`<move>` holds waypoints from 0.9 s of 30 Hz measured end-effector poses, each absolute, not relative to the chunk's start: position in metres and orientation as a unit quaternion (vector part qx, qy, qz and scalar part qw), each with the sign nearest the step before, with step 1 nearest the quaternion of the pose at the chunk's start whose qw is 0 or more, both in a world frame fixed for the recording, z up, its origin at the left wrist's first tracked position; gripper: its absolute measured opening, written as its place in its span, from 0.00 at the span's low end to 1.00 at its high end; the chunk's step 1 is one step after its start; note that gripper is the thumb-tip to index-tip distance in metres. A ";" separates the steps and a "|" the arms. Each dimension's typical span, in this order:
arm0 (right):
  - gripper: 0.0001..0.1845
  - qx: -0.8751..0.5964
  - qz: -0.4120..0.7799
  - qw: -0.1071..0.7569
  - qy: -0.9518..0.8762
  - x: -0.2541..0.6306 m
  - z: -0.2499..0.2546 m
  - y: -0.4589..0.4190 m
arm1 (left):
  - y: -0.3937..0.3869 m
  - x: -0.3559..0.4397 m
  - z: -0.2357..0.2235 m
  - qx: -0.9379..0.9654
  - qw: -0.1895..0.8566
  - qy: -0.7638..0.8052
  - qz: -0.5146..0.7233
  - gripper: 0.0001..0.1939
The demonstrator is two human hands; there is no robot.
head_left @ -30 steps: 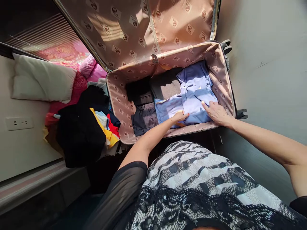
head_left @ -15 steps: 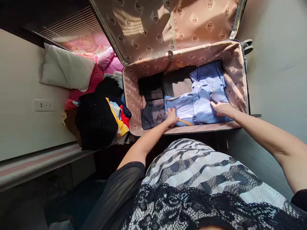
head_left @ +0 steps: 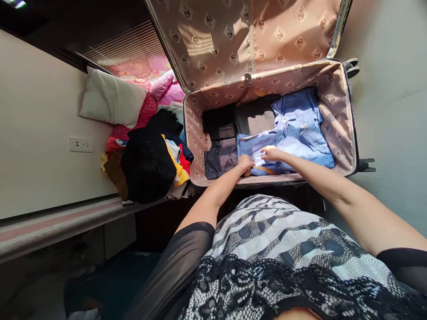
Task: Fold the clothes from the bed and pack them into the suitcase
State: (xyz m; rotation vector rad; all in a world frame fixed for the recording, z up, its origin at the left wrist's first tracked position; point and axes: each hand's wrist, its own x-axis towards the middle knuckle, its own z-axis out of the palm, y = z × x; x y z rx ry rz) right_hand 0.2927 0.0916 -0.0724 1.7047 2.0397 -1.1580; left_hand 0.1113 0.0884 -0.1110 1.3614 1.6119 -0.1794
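Note:
An open suitcase [head_left: 293, 178] lies in front of me with folded clothes inside. My left hand [head_left: 246, 162] is at the near left corner of a light blue garment [head_left: 300, 142], its fingers closed on the edge. Just to its right, my right hand [head_left: 271, 154] hovers over the sunlit part of the blue cloth with fingers curled together; nothing shows in them. A tan strap [head_left: 265, 170] crosses the garment's near edge. Dark shorts [head_left: 222, 158] are folded left of my left hand. Behind them lie a grey folded garment [head_left: 255, 118] and a black one [head_left: 216, 120].
Left of the suitcase is a heap of clothes with a large black garment [head_left: 147, 164] and a yellow one [head_left: 182, 175]. A pale pillow [head_left: 111, 98] leans near the wall. The raised lid [head_left: 216, 40] stands behind; a grey wall [head_left: 393, 111] is close on the right.
My right hand has left the right part of the blue garment and moved left beside my left hand. The left fingers have drawn together. The view has shifted a little.

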 end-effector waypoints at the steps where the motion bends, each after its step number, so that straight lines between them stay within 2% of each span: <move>1: 0.19 0.578 -0.401 0.107 0.702 0.287 -0.071 0.094 | 0.090 0.111 -0.107 0.571 0.497 0.651 -0.056 0.10; 4: 0.12 0.559 -0.412 0.076 0.715 0.283 -0.056 0.090 | 0.092 0.100 -0.085 0.632 0.530 0.565 0.035 0.11; 6: 0.12 0.537 -0.429 0.028 0.726 0.289 -0.038 0.077 | 0.086 0.086 -0.065 0.687 0.558 0.457 0.087 0.11; 9: 0.13 0.476 -0.465 -0.082 0.742 0.301 -0.008 0.044 | 0.063 0.070 -0.041 0.756 0.571 0.314 0.063 0.08; 11: 0.12 0.456 -0.475 -0.123 0.743 0.304 0.006 0.019 | 0.047 0.067 -0.033 0.791 0.548 0.268 0.055 0.05; 19: 0.20 0.623 -0.516 -0.211 0.549 0.283 0.011 -0.061 | 0.014 0.082 -0.041 0.855 0.452 0.235 0.095 0.06; 23: 0.18 0.704 -0.556 -0.257 0.359 0.266 0.006 -0.077 | 0.019 0.083 -0.045 0.840 0.491 0.212 0.086 0.07; 27: 0.12 0.759 -0.425 -0.252 0.424 0.259 0.006 -0.073 | 0.033 0.078 -0.050 0.793 0.552 0.247 0.072 0.10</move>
